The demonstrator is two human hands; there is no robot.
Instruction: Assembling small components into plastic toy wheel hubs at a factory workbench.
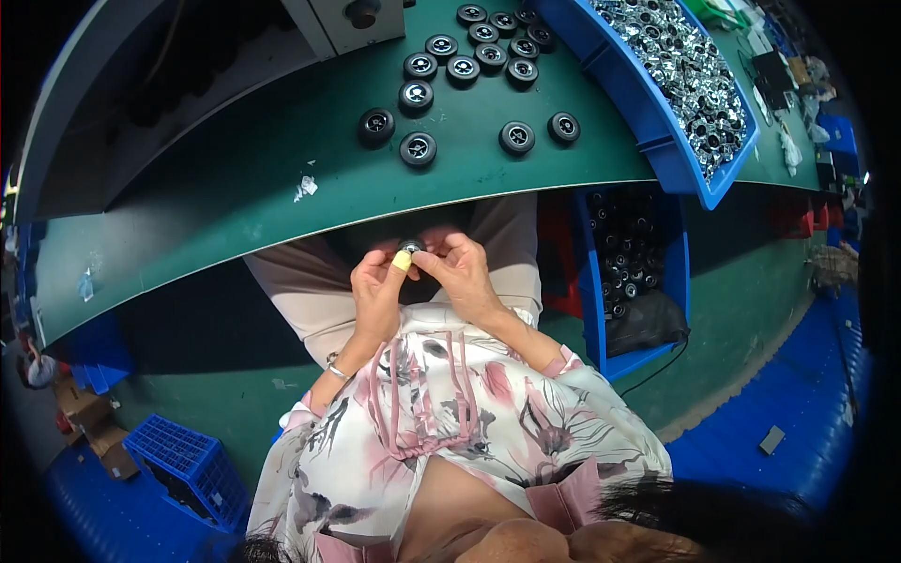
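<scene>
Over my lap, just off the table's front edge, both hands grip one small black toy wheel (pixel 411 246) with a shiny hub. My left hand (pixel 377 293) closes on its left side, with yellow tape wrapped round the thumb. From the right, my right hand (pixel 462 278) pinches the same wheel with thumb and fingers. The fingers cover most of it. Finished-looking black wheels with silver spoked hubs lie on the green table ahead, among them one wheel (pixel 418 148) close to the front edge and another wheel (pixel 516 138) farther right.
A blue bin (pixel 648 127) heaped with shiny silver hub parts stands on the green table (pixel 253 188) at the right. Below the table edge, a second blue bin (pixel 589 281) holds black wheels. A grey machine housing (pixel 328 28) rises at the back left. A blue crate (pixel 183 450) sits on the floor.
</scene>
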